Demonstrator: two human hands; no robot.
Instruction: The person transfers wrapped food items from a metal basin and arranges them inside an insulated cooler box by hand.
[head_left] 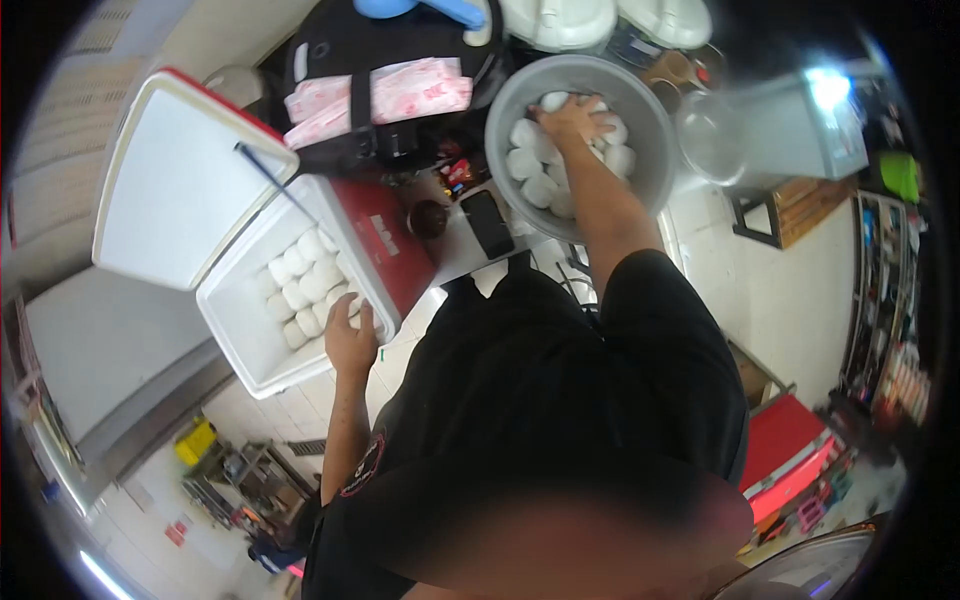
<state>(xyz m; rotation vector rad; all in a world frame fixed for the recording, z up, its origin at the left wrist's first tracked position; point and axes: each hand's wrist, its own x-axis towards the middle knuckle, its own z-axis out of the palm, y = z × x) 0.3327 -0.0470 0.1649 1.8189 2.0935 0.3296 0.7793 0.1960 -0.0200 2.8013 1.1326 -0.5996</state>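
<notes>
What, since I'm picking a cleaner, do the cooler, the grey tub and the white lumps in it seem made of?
Cooler: probably hard moulded plastic, smooth with a slight sheen; its rounded corners and even red side suggest it. Grey tub: plastic or dull metal; the smooth, plain grey wall fits either. White lumps: perhaps dough, matte and soft-looking, with rounded, slightly uneven shapes.

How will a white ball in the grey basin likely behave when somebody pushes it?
A white ball probably yields softly, since its slightly flattened shape looks doughlike. Its rounded sides suggest it could roll, though close packing in the grey basin would likely limit that.
</notes>
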